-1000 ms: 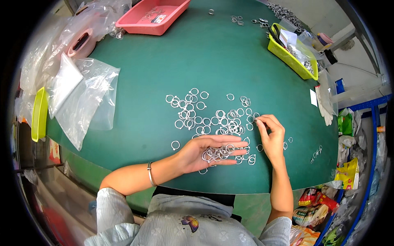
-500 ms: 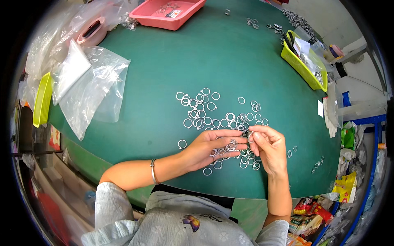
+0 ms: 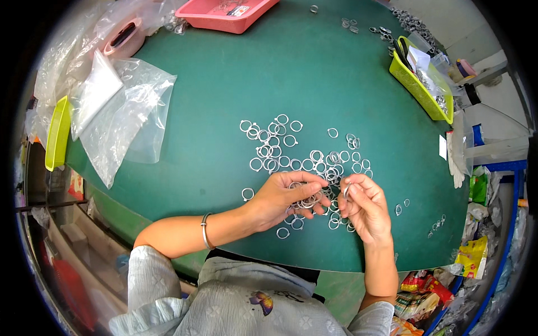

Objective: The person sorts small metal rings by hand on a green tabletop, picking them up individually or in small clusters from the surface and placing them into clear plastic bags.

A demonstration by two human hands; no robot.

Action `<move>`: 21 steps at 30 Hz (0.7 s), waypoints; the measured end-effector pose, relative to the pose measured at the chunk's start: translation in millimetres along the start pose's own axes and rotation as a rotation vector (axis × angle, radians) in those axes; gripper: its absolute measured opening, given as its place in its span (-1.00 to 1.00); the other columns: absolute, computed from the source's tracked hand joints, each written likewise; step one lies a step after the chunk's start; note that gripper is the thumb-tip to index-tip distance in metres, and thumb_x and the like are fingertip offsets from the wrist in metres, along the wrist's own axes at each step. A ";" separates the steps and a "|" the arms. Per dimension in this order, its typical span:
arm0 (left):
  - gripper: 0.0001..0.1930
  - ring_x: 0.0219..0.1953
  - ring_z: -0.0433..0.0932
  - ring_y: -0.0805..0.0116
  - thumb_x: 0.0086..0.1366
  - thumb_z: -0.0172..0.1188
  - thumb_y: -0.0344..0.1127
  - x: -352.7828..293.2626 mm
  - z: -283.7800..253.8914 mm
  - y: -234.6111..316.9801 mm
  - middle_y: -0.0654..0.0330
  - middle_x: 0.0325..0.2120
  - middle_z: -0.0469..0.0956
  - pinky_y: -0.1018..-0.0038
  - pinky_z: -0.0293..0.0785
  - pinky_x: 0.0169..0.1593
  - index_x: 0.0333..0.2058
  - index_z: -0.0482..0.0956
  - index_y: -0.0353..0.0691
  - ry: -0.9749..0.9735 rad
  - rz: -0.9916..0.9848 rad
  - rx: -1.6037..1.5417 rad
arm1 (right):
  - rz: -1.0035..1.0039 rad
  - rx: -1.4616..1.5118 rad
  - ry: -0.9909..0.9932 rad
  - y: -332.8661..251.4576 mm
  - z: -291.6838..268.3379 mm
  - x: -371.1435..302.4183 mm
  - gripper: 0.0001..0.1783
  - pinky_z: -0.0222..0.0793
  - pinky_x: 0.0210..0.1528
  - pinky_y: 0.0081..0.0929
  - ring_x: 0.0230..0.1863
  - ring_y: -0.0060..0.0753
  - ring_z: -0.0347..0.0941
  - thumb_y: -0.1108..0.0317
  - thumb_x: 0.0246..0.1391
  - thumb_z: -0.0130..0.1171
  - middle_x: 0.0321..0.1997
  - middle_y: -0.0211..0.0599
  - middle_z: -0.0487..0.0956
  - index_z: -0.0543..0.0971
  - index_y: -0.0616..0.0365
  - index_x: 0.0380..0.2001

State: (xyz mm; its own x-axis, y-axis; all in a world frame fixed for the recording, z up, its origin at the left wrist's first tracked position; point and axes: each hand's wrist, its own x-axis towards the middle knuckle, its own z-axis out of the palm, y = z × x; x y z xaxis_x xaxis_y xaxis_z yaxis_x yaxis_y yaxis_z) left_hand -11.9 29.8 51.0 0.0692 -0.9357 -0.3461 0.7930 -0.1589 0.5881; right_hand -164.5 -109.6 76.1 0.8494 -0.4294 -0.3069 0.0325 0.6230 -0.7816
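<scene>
Near the front edge of the green table (image 3: 224, 89), the left hand (image 3: 280, 196) curls around a ring bunch (image 3: 309, 200) while, apart from it, the right hand (image 3: 367, 211) pinches a single ring (image 3: 346, 190), seemingly one-by-one handling, whose next move needs a light grip.

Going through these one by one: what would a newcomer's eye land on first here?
Probably the scatter of silvery rings across the middle of the picture, on the green table. Next, the left hand cupping a cluster of rings, beside the right hand pinching a ring. Farther off, the pink tray at the top and the yellow-green basket at upper right stand out by colour.
</scene>
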 end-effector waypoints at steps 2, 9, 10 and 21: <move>-0.75 -0.36 0.56 0.38 0.32 0.04 -0.30 -1.0 0.7 0.5 0.02 -0.34 0.58 0.56 0.51 -0.43 -0.10 0.44 -0.32 -0.010 0.070 0.040 | 0.015 0.014 -0.010 -0.5 -0.3 -0.9 -0.83 0.45 -0.52 -0.60 -0.44 -0.43 0.48 0.49 0.14 0.03 -0.34 -0.27 0.49 0.44 0.28 -0.19; -0.77 -0.40 0.51 0.45 0.34 -0.08 -0.40 -5.1 12.6 4.5 0.06 -0.31 0.56 0.60 0.46 -0.47 -0.06 0.39 -0.33 0.076 0.257 0.321 | 0.121 0.140 0.020 1.0 7.7 -1.3 -0.80 0.29 -0.50 -0.55 -0.47 -0.49 0.37 0.44 0.19 -0.08 -0.37 -0.31 0.45 0.43 0.27 -0.16; -0.76 -0.39 0.51 0.46 0.33 -0.07 -0.43 -5.3 13.2 4.9 0.06 -0.29 0.56 0.60 0.45 -0.47 -0.05 0.38 -0.32 0.078 0.257 0.352 | 0.122 0.128 0.004 2.5 7.4 -1.1 -0.79 0.27 -0.49 -0.54 -0.47 -0.50 0.36 0.42 0.20 -0.09 -0.37 -0.32 0.44 0.43 0.27 -0.15; -0.57 -0.35 0.43 0.60 0.28 0.01 -0.50 -13.7 17.4 2.7 0.22 -0.25 0.51 0.72 0.33 -0.46 0.12 0.20 -0.17 0.008 0.231 0.447 | -0.159 -0.512 -0.026 13.8 15.6 -4.9 -0.78 0.15 -0.50 -0.76 -0.46 -0.76 0.23 0.66 -0.02 0.15 -0.39 -0.50 0.35 0.54 0.28 -0.25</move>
State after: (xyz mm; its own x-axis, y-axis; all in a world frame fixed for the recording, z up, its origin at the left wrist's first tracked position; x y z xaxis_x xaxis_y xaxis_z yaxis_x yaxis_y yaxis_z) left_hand -21.3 36.7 70.1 0.2185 -0.9602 -0.1741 0.4198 -0.0686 0.9050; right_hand -159.9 -88.7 75.3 0.8676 -0.4727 -0.1544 -0.0934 0.1500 -0.9843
